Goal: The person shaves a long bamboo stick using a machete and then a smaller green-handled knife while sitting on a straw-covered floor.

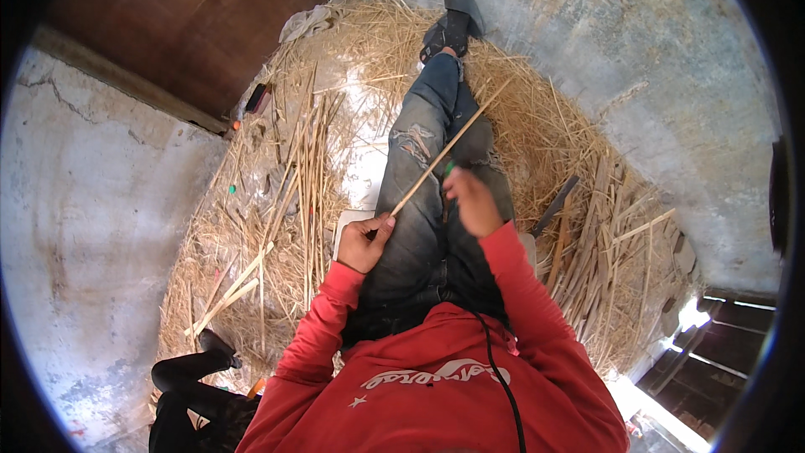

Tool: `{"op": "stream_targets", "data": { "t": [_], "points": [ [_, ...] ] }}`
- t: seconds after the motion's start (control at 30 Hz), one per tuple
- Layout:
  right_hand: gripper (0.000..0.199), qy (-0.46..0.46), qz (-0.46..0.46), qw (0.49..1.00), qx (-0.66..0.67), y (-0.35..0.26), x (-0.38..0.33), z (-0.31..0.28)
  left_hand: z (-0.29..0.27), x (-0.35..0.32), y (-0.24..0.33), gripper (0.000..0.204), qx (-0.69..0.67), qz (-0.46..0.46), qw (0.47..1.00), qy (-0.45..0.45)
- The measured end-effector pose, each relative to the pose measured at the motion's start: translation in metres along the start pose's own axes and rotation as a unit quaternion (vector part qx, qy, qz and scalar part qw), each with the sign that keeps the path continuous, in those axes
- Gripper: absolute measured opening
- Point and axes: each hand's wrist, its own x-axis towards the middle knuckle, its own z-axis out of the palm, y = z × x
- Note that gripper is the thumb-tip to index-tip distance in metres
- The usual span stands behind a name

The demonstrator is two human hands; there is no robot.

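A long, thin bamboo stick (453,143) slants up and to the right across my outstretched legs. Its near end is pinched between the thumb and fingers of my left hand (365,243), which rests by my left thigh. My right hand (475,201) hovers over the right thigh, just to the right of the stick, its fingers closed and slightly smeared by motion. A small green bit (449,168) shows at those fingertips; the rest of what they hold is hidden. I cannot tell whether the right hand touches the stick.
Pale shavings (503,75) cover the floor around my legs. Long split strips (310,168) lie at the left, and a stack of strips (587,243) with a dark flat piece (555,205) at the right. Another person's dark-clothed leg (180,373) is at lower left. Walls (646,50) enclose the space.
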Motion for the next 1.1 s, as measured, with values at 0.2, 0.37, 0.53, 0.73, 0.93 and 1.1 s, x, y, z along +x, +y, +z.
{"op": "stream_targets", "data": {
  "t": [0.2, 0.37, 0.53, 0.73, 0.93, 1.1],
  "points": [
    [0.050, -0.104, -0.039, 0.975, -0.191, 0.000, -0.043, 0.041, 0.007, 0.001, -0.006, 0.032, 0.024, -0.035, 0.999, 0.007],
    [0.052, -0.116, -0.078, 0.964, -0.225, -0.010, -0.049, 0.046, 0.011, 0.004, -0.017, 0.030, 0.033, -0.005, 0.999, 0.013],
    [0.055, -0.107, -0.051, 0.960, -0.253, -0.007, -0.047, 0.054, 0.017, 0.005, -0.014, 0.029, 0.081, 0.002, 0.997, 0.002],
    [0.055, -0.109, -0.046, 0.953, -0.280, -0.005, -0.054, 0.067, 0.008, -0.010, -0.021, 0.024, 0.116, 0.037, 0.992, 0.022],
    [0.055, -0.074, -0.031, 0.964, -0.252, 0.006, -0.053, 0.072, -0.015, -0.044, -0.024, 0.025, 0.155, -0.005, 0.988, 0.000],
    [0.057, -0.133, -0.026, 0.959, -0.250, 0.000, -0.056, 0.070, -0.040, -0.097, -0.020, 0.026, 0.082, -0.081, 0.993, 0.011]
  ]
}}
